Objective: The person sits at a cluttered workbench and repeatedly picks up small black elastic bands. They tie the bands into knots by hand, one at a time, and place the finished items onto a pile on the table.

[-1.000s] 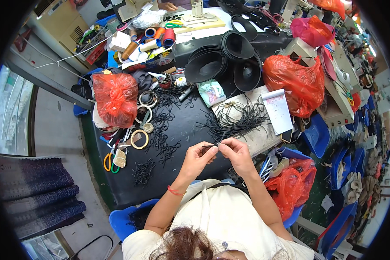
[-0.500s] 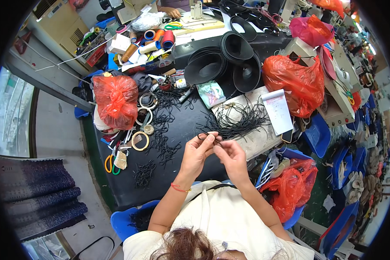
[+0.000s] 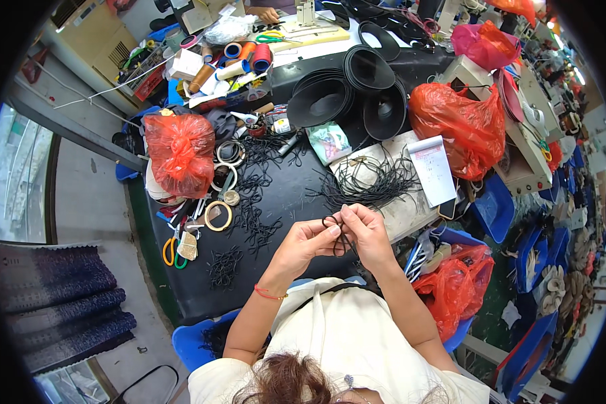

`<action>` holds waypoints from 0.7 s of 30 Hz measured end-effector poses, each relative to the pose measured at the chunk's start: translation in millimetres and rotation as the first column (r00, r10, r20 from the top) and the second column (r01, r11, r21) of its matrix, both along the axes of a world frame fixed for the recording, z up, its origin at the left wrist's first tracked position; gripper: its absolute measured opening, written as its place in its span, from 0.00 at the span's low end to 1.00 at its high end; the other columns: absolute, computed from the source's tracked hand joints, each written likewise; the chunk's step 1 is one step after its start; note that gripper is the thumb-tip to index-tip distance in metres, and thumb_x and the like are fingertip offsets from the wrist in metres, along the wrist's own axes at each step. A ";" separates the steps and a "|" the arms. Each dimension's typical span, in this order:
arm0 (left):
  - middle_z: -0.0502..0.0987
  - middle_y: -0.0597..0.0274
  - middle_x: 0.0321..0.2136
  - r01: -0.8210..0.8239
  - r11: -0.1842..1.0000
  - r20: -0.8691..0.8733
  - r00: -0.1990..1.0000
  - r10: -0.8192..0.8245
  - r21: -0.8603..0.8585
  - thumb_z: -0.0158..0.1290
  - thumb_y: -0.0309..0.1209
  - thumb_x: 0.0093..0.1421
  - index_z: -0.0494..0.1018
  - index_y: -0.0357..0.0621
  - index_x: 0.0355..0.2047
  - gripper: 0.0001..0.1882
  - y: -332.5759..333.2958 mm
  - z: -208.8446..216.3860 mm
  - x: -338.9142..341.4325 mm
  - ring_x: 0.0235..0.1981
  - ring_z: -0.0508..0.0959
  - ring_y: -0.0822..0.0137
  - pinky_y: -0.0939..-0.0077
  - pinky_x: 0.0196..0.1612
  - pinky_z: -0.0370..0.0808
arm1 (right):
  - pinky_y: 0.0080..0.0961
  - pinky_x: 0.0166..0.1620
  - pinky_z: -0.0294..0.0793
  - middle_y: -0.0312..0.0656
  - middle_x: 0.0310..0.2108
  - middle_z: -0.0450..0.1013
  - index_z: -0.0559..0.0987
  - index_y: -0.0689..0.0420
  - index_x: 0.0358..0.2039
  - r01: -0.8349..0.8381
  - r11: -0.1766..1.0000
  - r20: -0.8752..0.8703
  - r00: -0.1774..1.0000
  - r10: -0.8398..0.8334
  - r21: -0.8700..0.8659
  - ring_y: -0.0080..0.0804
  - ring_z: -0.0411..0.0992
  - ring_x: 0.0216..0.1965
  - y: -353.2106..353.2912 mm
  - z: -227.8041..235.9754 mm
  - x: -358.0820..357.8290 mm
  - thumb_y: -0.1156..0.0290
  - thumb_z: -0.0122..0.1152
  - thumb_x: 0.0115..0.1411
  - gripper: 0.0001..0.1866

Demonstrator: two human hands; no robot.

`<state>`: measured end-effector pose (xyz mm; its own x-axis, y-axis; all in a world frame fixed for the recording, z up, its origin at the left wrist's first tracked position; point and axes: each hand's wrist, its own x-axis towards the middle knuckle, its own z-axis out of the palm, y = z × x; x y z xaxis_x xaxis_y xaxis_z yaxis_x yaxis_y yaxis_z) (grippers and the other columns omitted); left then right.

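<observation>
Our right hand has risen; its fingers and our left hand pinch black cord; loosening could drop it.

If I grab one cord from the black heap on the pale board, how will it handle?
Probably floppy: the similar black cord between the left hand and right hand curves into a loop. Snagging seems likely, since the strands in the heap cross and tangle. It should be light, judging by how thin they look.
</observation>
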<state>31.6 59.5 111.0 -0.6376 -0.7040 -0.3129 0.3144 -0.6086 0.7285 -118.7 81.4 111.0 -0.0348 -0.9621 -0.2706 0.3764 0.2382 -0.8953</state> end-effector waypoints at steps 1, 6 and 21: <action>0.76 0.62 0.29 0.003 1.000 0.006 1.000 -0.003 0.006 0.49 0.33 0.60 0.74 0.37 0.33 0.11 0.7 0.5 -0.1 0.28 0.76 0.74 0.80 0.36 0.75 | 0.09 0.18 0.61 0.30 0.19 0.68 0.74 0.58 0.25 0.002 1.000 0.015 1.000 -0.002 0.021 0.10 0.61 0.17 0.3 -0.8 -0.2 0.64 0.50 0.62 0.13; 0.76 0.62 0.29 0.018 1.000 0.005 1.000 -0.018 0.014 0.49 0.34 0.60 0.74 0.36 0.34 0.12 2.4 -3.0 -3.2 0.28 0.76 0.74 0.79 0.37 0.76 | 0.07 0.18 0.60 0.30 0.19 0.68 0.74 0.57 0.25 0.049 0.988 0.081 0.995 -0.062 0.146 0.10 0.61 0.16 0.6 -5.1 -0.4 0.61 0.50 0.62 0.14; 0.73 0.52 0.35 0.067 0.810 0.812 0.041 0.582 -0.583 0.58 0.36 0.49 0.70 0.37 0.42 0.22 1.3 -167.9 58.0 0.38 0.73 0.55 0.65 0.43 0.69 | 0.32 0.42 0.68 0.44 0.34 0.72 0.77 0.58 0.34 -0.146 0.966 -0.975 0.093 -0.203 -0.215 0.42 0.68 0.38 -35.2 -181.8 -85.2 0.76 0.58 0.48 0.10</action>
<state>89.5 60.8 -56.8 0.2388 -0.9653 -0.1057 -0.7539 -0.2529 0.6064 -203.9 46.3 -70.8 -0.1294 -0.9658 0.2247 -0.8817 0.0084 -0.4716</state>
